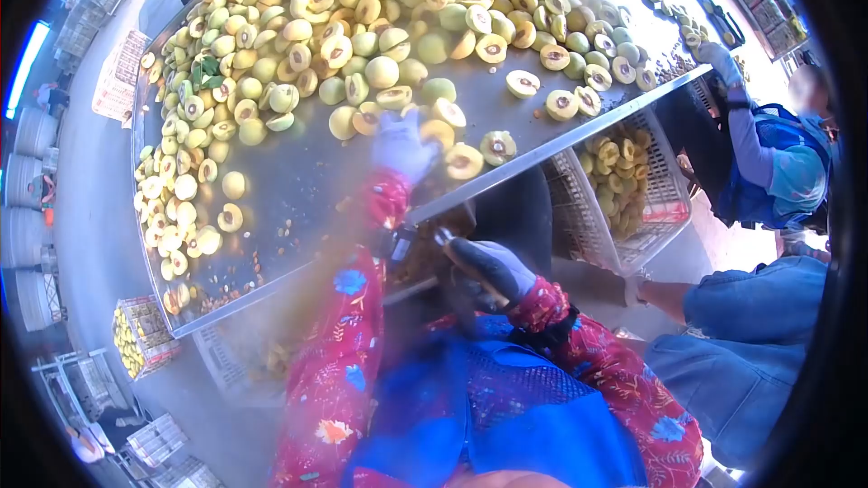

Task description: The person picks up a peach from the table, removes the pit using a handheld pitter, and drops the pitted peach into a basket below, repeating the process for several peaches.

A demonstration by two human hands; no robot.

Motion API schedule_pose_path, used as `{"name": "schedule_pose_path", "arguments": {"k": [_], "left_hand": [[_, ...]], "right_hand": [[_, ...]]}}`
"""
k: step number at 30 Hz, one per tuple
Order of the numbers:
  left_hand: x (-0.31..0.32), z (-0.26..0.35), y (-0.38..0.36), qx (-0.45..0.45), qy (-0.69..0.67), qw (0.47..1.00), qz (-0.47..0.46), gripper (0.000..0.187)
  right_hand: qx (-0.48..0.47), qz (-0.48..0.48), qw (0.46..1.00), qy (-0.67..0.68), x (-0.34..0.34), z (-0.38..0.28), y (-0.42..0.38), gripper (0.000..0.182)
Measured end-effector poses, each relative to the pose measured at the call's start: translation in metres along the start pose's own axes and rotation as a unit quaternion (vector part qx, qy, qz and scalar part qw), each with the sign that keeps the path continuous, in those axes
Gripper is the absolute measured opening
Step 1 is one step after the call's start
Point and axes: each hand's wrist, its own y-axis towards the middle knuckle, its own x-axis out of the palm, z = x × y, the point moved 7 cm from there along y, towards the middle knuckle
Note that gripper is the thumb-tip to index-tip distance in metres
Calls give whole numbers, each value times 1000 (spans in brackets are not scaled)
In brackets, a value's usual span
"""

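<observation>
My left hand (pixel 404 146), in a pale lavender glove, reaches onto the metal table (pixel 307 163). Its fingers stretch out among halved yellow-green stone fruits, close to one fruit half (pixel 367 118) and beside another (pixel 438 134); blur hides whether it grips any. Below the table's front edge, my right hand (pixel 511 273), gloved in lavender and black, is closed around a small tool (pixel 444 237) with a short metal tip. Most of that tool is covered by the fingers. Many halves on the table, such as this one (pixel 464 162), show brown pits.
A raised metal rim (pixel 551 146) edges the table. Under it on the right stands a white crate (pixel 633 190) of fruit pieces. A co-worker's gloved hand (pixel 721 63) rests near the table's right corner, and another person's jeans-clad legs (pixel 741 343) are close on my right.
</observation>
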Motion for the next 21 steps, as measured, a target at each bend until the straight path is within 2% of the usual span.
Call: {"name": "schedule_pose_path", "arguments": {"k": [1, 2, 3, 5, 6, 7, 8, 10, 12, 15, 18, 20, 21], "left_hand": [[9, -2, 0, 13, -25, 1000, 7, 55], [5, 5, -12, 68, -58, 994, 60, 51], [7, -3, -20, 42, -131, 989, 50, 50], [1, -20, -33, -9, -272, 962, 37, 48], [8, -33, -41, -38, -422, 906, 26, 45], [11, -39, -55, -57, -514, 856, -1, 45], [-5, -34, -74, -73, -600, 796, -26, 44], [-2, -39, -101, -137, -726, 672, -58, 42], [-5, -41, -123, -158, -686, 705, -86, 44], [4, -53, -143, 8, -564, 823, 61, 48], [33, -70, -148, -8, -532, 845, 50, 53], [37, -67, -152, 4, -502, 862, 68, 57], [36, -68, -154, -13, -513, 854, 87, 49]], "right_hand": [[-23, 32, 999, -21, 1, -9, -4, 31], [-46, 64, 996, -42, 1, -16, -7, 31], [-67, 95, 991, -63, -2, -21, -9, 31], [-177, 135, 951, -217, -5, -40, -4, 31], [-192, 152, 932, -268, -2, -49, -8, 31], [-205, 168, 910, -318, 4, -56, -10, 31], [-271, 157, 881, -355, 8, -60, -3, 28], [-290, 156, 827, -456, 34, -69, -4, 25], [-338, 149, 762, -532, 53, -67, -3, 22], [-288, 161, 755, -566, 64, -57, 5, 25], [-324, 169, 732, -576, 70, -51, 2, 24], [-444, 113, 615, -641, 85, -49, -4, 25], [-499, 83, 550, -665, 95, -47, -10, 26]]}}
